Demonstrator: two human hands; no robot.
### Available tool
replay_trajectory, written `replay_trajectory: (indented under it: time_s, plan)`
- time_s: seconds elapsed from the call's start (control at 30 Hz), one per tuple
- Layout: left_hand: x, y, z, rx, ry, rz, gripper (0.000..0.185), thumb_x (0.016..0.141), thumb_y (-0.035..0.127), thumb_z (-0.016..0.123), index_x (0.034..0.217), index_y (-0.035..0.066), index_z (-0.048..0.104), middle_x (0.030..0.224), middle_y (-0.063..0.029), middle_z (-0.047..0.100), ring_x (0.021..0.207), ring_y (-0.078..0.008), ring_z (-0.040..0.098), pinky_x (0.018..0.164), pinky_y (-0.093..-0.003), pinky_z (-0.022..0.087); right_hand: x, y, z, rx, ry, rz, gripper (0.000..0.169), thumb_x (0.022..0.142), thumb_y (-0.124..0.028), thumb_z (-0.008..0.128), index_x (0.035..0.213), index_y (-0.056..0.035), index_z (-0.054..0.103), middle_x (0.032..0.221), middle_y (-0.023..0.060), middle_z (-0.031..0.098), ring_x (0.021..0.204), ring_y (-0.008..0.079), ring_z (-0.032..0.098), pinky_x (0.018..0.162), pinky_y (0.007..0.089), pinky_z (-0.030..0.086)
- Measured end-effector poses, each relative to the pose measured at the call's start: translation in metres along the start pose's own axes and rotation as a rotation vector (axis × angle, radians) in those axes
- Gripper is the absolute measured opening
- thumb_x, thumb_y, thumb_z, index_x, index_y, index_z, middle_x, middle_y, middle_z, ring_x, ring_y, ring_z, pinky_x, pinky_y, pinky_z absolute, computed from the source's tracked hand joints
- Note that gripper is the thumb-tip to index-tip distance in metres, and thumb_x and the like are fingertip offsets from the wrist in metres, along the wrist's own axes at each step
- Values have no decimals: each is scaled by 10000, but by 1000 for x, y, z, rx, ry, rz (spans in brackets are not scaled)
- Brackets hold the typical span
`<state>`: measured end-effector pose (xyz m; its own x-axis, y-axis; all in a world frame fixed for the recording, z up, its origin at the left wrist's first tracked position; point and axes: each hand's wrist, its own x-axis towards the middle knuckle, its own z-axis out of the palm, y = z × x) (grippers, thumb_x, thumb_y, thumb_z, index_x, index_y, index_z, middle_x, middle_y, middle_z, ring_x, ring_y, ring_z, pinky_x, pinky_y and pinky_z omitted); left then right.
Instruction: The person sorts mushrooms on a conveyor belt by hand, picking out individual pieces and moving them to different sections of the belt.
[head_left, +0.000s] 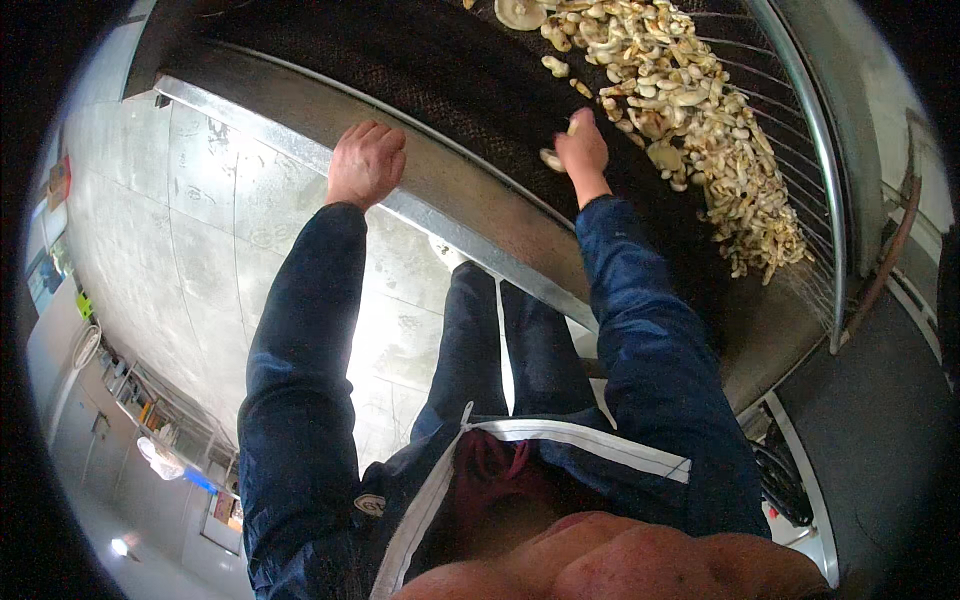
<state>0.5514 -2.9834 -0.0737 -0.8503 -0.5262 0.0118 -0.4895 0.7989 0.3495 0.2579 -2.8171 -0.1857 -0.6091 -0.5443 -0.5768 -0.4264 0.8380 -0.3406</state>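
My left hand (367, 165) is curled into a fist over the metal edge rail (442, 217) of the belt frame; its palm side is hidden. Over the dark belt (480, 112), my right hand (583, 150) is partly closed and slightly blurred, with a small pale piece (573, 127) between its fingers. A larger pale piece (553, 160) shows at the left side of that hand. To the right, many pale, yellowish pieces that look like mushrooms (675, 97) lie in a long heap. A big round cap (520, 12) is at the top edge.
A curved metal tube rail (825, 150) with thin bars (787, 161) borders the heap on the right. Below the frame is a pale tiled floor (202, 195). Shelves with assorted items (161, 420) stand at the lower left, and black coiled hoses (784, 480) at the lower right.
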Motion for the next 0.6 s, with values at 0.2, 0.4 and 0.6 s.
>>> replay_trajectory:
  time_s: [0.2, 0.4, 0.6]
  plan:
    - [-1, -1, 4, -19, -24, -21, 85, 771, 126, 617, 836, 73, 601, 848, -104, 620, 859, -316, 589, 765, -451, 476, 14, 51, 7, 283, -183, 53, 506, 801, -260, 740, 1177, -39, 485, 1059, 213, 615, 945, 358, 626, 797, 458, 498]
    - [-4, 0, 0, -9, -53, -43, 96, 753, 114, 624, 837, 76, 599, 834, -98, 610, 833, -315, 583, 758, -450, 478, 97, 106, -62, 409, 416, 481, 588, 906, -420, 636, 1260, 13, 454, 1168, 204, 528, 1022, 341, 579, 847, 487, 491]
    - [-12, -2, -5, 12, 3, -68, 111, 750, 157, 635, 830, 83, 618, 804, -92, 608, 849, -295, 594, 789, -430, 489, 95, -27, -55, 384, -119, 168, 528, 916, -254, 655, 1336, 21, 492, 1297, 187, 555, 1180, 324, 556, 978, 433, 465]
